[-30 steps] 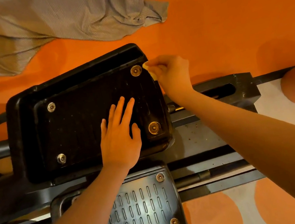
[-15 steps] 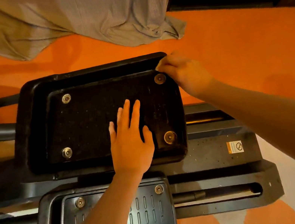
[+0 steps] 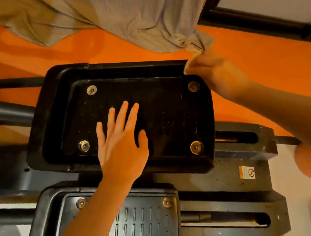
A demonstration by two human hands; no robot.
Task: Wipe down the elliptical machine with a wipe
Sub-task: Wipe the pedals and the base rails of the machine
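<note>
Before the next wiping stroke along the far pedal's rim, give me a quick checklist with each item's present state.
1. Left hand flat on the far pedal, bracing it: ok.
2. Right hand at the pedal's far right corner: ok.
3. Wipe pinched in the right hand: ok, only a small pale edge shows.
4. Wipe touching the rim: cannot tell, blurred.
5. Hanging cloth apart from the right hand: not ok, its corner ends right at the fingers.

Draped cloth (image 3: pixel 132 13) perhaps crowding pedal (image 3: pixel 56 114)
</note>
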